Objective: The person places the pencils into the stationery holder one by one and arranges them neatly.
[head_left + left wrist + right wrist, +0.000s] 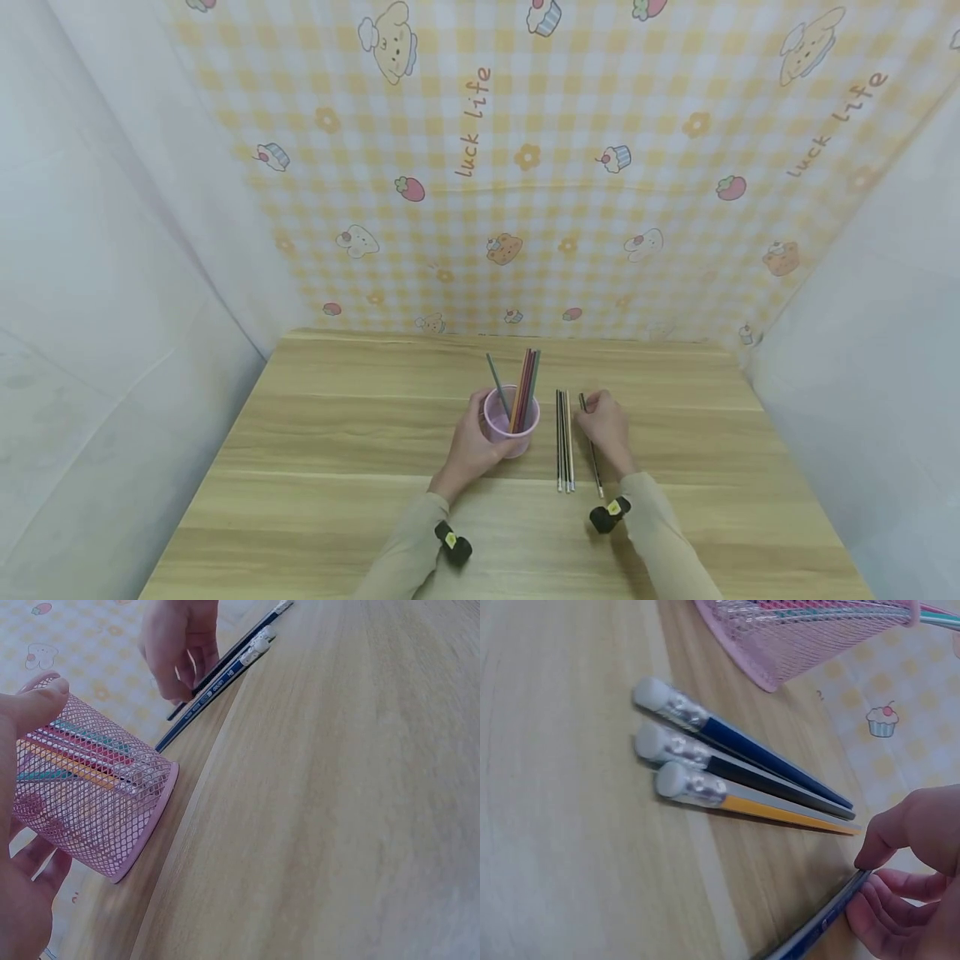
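My left hand grips a pink mesh pencil cup round its side, with the thumb near the rim in the left wrist view. Several coloured pencils stand leaning in the cup. To the right, my right hand pinches a dark pencil near its far end, between thumb and fingers; its eraser end points toward me. Between the cup and that pencil, three pencils lie side by side: a dark blue pencil, a black pencil and a yellow pencil, all with white erasers.
A wooden table lies under everything. Behind it hangs a yellow checked cloth with cartoon prints, and white sheets hang at both sides. Each wrist wears a small black camera.
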`<state>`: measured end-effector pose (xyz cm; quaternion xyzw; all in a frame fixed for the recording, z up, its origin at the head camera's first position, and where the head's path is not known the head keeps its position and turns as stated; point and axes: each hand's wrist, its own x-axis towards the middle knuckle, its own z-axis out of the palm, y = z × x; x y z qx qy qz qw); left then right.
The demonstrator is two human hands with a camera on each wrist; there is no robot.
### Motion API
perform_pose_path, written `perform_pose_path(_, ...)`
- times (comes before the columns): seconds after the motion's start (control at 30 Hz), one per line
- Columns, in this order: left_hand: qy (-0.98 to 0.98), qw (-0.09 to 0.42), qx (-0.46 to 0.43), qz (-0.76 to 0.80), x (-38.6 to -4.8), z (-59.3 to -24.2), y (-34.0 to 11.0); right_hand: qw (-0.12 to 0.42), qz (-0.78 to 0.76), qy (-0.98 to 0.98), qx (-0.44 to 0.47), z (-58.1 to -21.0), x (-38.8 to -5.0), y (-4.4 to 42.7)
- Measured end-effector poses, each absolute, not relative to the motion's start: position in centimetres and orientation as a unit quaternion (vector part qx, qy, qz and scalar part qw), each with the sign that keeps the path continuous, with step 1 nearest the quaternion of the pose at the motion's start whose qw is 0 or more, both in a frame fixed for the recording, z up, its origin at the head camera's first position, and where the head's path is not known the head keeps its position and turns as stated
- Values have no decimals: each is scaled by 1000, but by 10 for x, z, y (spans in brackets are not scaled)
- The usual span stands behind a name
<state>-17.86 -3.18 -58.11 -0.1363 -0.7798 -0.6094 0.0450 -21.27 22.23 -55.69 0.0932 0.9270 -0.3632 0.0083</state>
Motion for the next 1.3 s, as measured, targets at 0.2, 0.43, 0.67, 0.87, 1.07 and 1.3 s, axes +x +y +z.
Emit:
perform_pose_path(0.2,-772,51,-139,-618,-179,-581,-31,-9,-393,915,93,-554,-217,230)
perform_pose_path(0.43,-778,50,-131,-612,-177,-580,-32,-36,-423,900,93,-538,-219,232)
perform_pose_path(0.67,-767,48,-139,-624,-178,-581,-31,-53,-463,880,90,-519,-218,225)
perform_pose_path(0.87,-765,44,-141,-627,-177,-575,-29,-61,-486,868,79,-500,-216,217)
perform_pose_path(1.07,-764,40,-149,-626,-165,-548,-31,-77,-507,856,68,-480,-214,210)
perform_pose_path(1.3,-768,50,-142,-623,-172,-565,-30,-113,-534,837,42,-460,-212,200)
